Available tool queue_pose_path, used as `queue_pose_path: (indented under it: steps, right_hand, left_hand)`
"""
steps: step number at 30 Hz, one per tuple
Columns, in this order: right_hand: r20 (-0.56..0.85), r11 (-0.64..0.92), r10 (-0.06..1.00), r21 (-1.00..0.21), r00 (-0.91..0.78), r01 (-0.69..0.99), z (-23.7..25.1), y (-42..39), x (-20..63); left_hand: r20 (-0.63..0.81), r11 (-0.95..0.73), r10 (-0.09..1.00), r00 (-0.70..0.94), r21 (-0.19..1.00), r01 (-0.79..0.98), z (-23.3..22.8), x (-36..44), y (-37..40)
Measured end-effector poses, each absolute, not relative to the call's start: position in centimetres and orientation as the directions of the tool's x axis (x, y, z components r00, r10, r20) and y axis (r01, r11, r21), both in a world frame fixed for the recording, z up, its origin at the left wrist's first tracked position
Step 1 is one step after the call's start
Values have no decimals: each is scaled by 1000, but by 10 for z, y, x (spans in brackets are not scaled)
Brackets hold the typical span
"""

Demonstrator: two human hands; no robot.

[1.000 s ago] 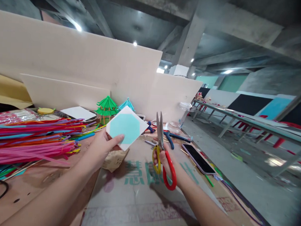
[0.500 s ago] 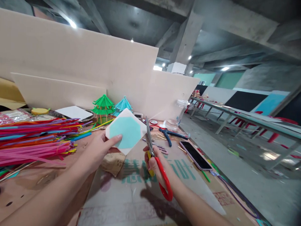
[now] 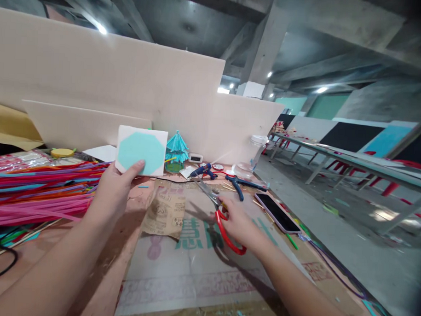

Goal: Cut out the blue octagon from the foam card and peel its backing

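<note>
My left hand [image 3: 121,185] pinches the lower edge of a white square card [image 3: 160,137], thumb in front. A pale turquoise octagon [image 3: 140,148] covers most of the card's face. The card is held up, nearly level, in front of the wooden board. My right hand [image 3: 237,221] is wrapped round the red handles of a pair of scissors [image 3: 209,193], whose blades point away to the upper left above the printed sheet. The scissors are apart from the card. Just right of the card stands a turquoise tiered paper pagoda [image 3: 176,150].
Colourful pipe cleaners [image 3: 40,193] lie in a heap at left. A brown paper piece [image 3: 165,214] rests on the printed sheet [image 3: 192,272]. Beyond the scissors are a blue glue gun [image 3: 201,170] and pliers [image 3: 237,186]. A phone [image 3: 276,213] and a clear jar [image 3: 255,155] stay at right.
My left hand has moved the card left and up, away from the scissors, and turned it from a diamond to nearly level. It now hides the green pagoda. The scissors have tipped lower.
</note>
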State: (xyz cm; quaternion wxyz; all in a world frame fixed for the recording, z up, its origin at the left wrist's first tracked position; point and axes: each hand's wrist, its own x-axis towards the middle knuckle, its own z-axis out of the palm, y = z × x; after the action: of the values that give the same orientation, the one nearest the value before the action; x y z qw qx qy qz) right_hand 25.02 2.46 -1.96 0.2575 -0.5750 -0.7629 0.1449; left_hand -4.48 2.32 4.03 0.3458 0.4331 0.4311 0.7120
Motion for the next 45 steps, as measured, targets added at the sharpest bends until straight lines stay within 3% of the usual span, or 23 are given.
queue_pose_path:
  steps: [4, 8, 10, 14, 20, 22, 26, 30, 36, 39, 42, 45]
  right_hand:
    - [141, 304, 951, -303, -273, 903, -34, 26, 252]
    - [226, 390, 908, -154, -352, 908, -29, 16, 240]
    - [266, 521, 837, -124, -478, 844, -22, 10, 225]
    - [146, 757, 653, -126, -743, 641, -19, 12, 185]
    - [109, 823, 562, 25, -820, 567, -31, 41, 151]
    - [97, 844, 532, 25, -841, 536, -29, 48, 153]
    - [48, 839, 545, -21, -837, 544, -21, 51, 158]
    - [7, 815, 574, 90, -819, 573, -17, 44, 154]
    - [157, 698, 664, 217, -731, 682, -28, 23, 117]
    - [214, 690, 673, 165, -708, 705, -35, 19, 104]
    - [318, 777, 617, -103, -720, 621, -32, 29, 104]
    - [428, 776, 631, -345, -647, 528, -16, 57, 100]
  left_hand:
    - [316, -382, 868, -383, 918, -110, 42, -45, 23]
    - [323, -371, 878, -352, 926, -76, 38, -39, 23]
    - [333, -366, 892, -306, 929, -58, 34, -34, 23]
    - [333, -351, 918, -217, 935, -51, 26, -23, 21]
    - [331, -345, 929, -162, 936, -64, 24, -18, 20]
    - [339, -353, 926, -168, 934, -61, 26, -19, 19]
    - [355, -373, 917, -180, 925, -77, 29, -19, 19]
    - [355, -373, 919, -171, 925, -80, 30, -19, 18]
    - [339, -353, 926, -168, 934, -60, 22, -18, 22]
    - [325, -339, 930, -170, 939, -58, 19, -18, 24]
    - [317, -330, 932, -177, 943, -51, 22, -21, 23]
    - [351, -371, 909, -224, 927, -53, 32, -26, 19]
